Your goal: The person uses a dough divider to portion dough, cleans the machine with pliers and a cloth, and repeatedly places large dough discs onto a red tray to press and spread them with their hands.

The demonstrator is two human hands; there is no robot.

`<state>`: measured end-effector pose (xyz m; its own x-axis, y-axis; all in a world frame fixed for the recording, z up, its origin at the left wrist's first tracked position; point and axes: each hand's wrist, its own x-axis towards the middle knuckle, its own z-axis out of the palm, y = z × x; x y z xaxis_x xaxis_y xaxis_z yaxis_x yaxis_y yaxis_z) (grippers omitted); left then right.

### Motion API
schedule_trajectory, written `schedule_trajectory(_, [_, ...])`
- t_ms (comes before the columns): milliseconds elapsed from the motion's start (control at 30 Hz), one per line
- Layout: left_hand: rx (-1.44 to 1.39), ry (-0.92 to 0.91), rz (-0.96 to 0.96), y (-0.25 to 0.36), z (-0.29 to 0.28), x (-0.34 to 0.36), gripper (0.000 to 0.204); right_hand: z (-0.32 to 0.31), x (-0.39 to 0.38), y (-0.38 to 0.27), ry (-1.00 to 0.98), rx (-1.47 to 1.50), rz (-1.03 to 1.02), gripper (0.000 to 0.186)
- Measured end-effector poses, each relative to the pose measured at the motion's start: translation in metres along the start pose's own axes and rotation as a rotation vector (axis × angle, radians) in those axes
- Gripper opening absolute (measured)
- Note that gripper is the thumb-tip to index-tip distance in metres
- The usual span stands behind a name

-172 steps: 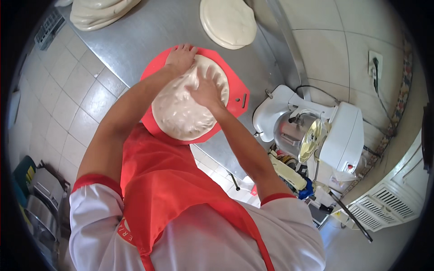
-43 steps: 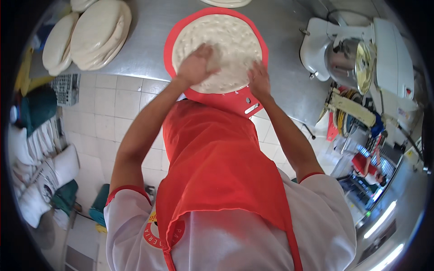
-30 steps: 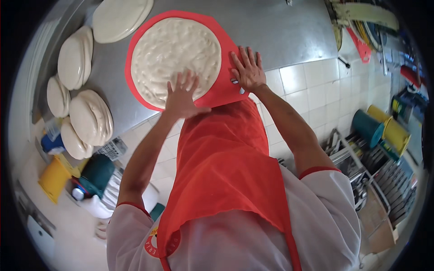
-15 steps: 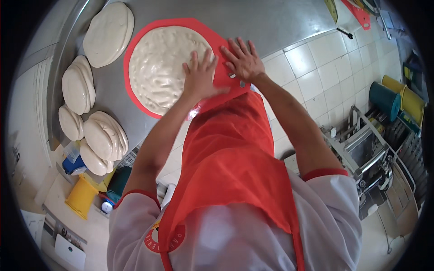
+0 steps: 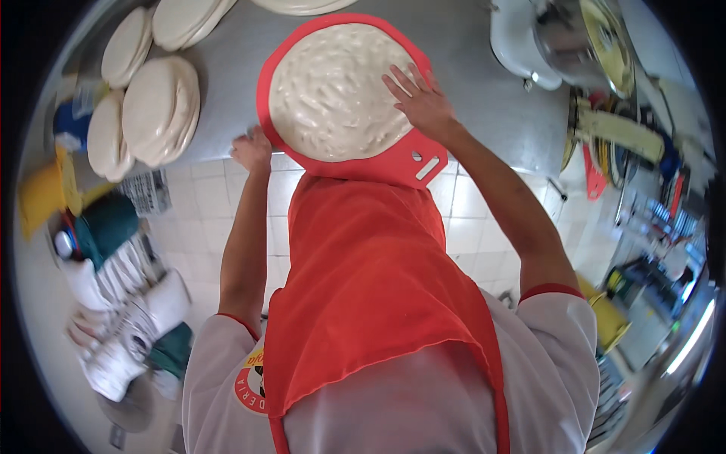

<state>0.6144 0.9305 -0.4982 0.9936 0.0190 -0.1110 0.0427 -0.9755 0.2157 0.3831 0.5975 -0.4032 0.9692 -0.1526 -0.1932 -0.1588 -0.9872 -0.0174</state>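
Observation:
A wide, flat round of pale dough, dimpled all over, lies on a red board with a slotted handle near my apron. My right hand rests at the dough's right edge, fingers spread, partly over the board's rim. Beside the board's lower left edge, at the front of the metal table, is my left hand. Its fingers are curled in, and whatever they may hold is hidden.
More smooth dough rounds lie in overlapping stacks on the steel table to the left. A white mixer with a metal bowl stands at the back right. Yellow and green bins are below at the left, over a tiled floor.
My view has turned, so board and dough now lie straighter ahead. My left hand has left the dough for the board's left side. My right hand has come onto the dough's right edge.

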Motion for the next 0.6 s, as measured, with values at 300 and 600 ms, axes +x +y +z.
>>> schedule_trajectory(300, [-0.662,-0.625,-0.052,-0.033,0.057,-0.109,0.062,0.024,0.042,-0.021,-0.378,-0.085,-0.647,0.072])
schedule_trajectory(600, [-0.832,-0.764,-0.223,-0.011,0.013,-0.12,0.057,0.007,0.055,-0.078,-0.404,-0.113,-0.815,0.059])
